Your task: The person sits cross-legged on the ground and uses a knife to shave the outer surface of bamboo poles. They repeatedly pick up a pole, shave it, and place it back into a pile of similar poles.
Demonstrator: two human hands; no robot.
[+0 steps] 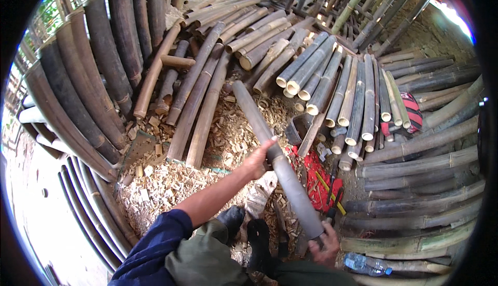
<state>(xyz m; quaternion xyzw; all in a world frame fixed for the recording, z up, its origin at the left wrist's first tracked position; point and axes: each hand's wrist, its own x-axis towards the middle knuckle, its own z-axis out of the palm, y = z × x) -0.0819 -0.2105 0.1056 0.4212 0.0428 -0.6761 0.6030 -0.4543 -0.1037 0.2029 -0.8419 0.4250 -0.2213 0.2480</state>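
A length of grey-brown bamboo pole (298, 192) slants across the middle, its far end up and left, its near end low and right. My left hand (258, 160) is closed around it near the middle, beside a darker band. At the near end, my right hand (326, 245) has curled fingers against the pole's tip. Close to that end lies a red cloth (317, 182) with a yellow strip (338, 203) and a dark-handled tool (331, 212) on it. My feet in dark footwear stand on either side of a pale, dirty cloth (259, 195).
Wood chips (166, 182) cover the ground. Cut bamboo poles (358, 104) lie stacked ahead, with more piled along the right (415, 192) and leaning at the left (111, 42). A dark container (298, 128) sits beyond the pole. A clear plastic bottle (367, 264) lies at lower right.
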